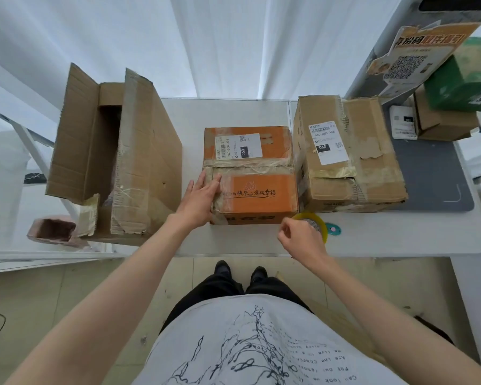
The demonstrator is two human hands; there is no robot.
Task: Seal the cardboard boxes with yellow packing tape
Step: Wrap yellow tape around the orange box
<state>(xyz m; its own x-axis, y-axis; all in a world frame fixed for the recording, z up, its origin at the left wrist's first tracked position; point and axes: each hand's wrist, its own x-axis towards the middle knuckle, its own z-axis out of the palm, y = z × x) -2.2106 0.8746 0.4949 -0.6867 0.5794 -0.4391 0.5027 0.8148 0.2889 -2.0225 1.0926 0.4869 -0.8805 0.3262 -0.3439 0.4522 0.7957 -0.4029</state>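
White table, grey mat, white curtain behind

White curtains hang in long folds across the wall ahead of me, bright with daylight. My white desk stands against them, a grey mat lying on its right side. Under my feet the floor is pale beige tile.

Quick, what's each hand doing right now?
Left hand: open, flat on the orange box.
Right hand: curled on the yellow tape roll.
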